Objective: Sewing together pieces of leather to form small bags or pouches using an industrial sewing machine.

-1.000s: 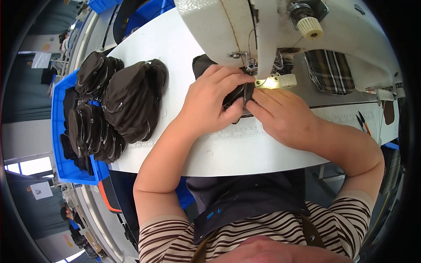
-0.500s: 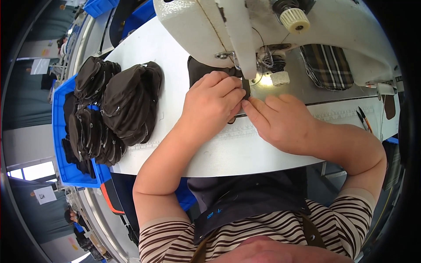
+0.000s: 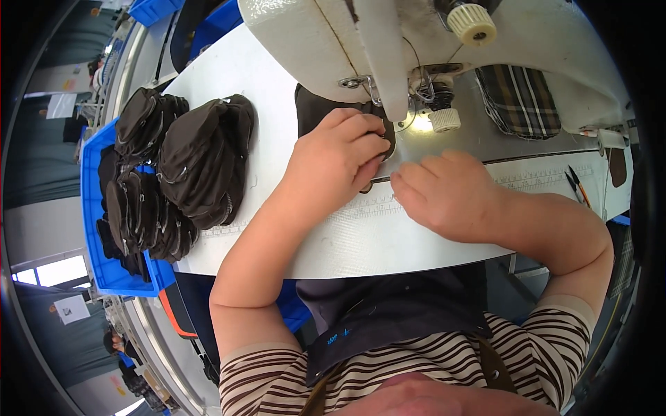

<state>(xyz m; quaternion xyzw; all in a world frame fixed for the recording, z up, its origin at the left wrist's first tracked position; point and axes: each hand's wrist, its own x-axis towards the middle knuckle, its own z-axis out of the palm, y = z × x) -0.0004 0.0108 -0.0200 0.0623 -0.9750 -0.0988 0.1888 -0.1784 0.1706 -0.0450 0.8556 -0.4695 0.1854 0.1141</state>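
A dark brown fabric piece (image 3: 316, 111) lies under the head of a white sewing machine (image 3: 312, 52), beside the needle area. My left hand (image 3: 333, 156) is closed over its near right part, fingers bent and thumb tucked below; a bit of the piece's rounded edge shows past the fingertips. My right hand (image 3: 447, 191) rests on the table just right of it, apart from the fabric. Its fingers are curled in, and whatever may lie inside them is hidden. A small lamp lights the metal plate (image 3: 444, 142) near the needle.
Left on the white table (image 3: 277, 69) sits a dark brown zippered bag (image 3: 201, 166), next to a blue bin (image 3: 90, 208) heaped with similar ones. Folded plaid fabric (image 3: 519, 104) lies under the machine arm. A measuring strip (image 3: 520, 179) and an orange pen-like tool (image 3: 583, 191) are at right.
My right hand has drawn slightly right, away from the fabric and my left hand. My left hand stays on the fabric, almost unmoved.
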